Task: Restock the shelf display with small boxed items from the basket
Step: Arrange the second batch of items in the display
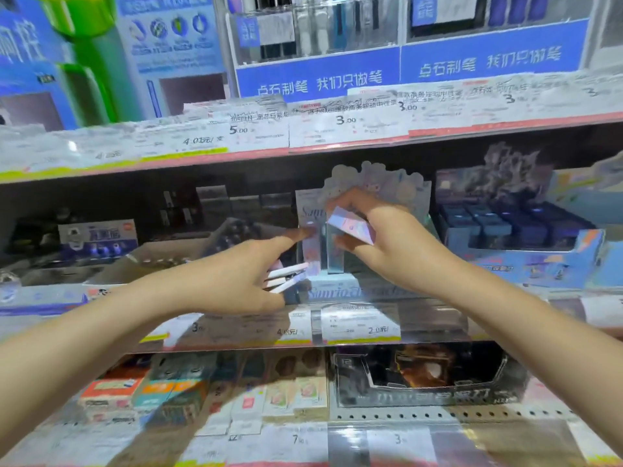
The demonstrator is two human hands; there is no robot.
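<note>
The landmark here is the pastel cardboard display stand with a scalloped cartoon header (377, 183), sitting on the middle shelf (236, 332) behind its clear price-tag rail. Everything else is placed relative to it.

The right hand (381, 237) is raised in front of the stand's header, fingers and thumb pinching one small pale iridescent box (350, 225) by its ends. The box is tilted, one corner pointing down toward the stand's open tray. That angle probably serves to slide it in beside the upright boxes already standing in the stand (333, 251), which are packed on end so their faces show to a shopper.

The left hand (236, 278) is at the stand's lower left corner. Its lower fingers curl round a few more slim white-edged boxes (286, 278), fanned out from the palm, while the index finger reaches straight forward and touches, or nearly touches, the front of a standing box. I judge that the finger steadies or pushes the row aside to open a gap, and that the spare boxes are kept in this hand so the other can feed them in one at a time.

The basket is not in view, so the stock seen is only what the two hands carry and what stands in the display.

To the right of the stand sits a blue open carton of dark navy boxes (512, 227); to its left, a shadowed section with a blue-labelled pack (97, 235).

The restocking looks to be mid-way, with one box about to go in.
</note>
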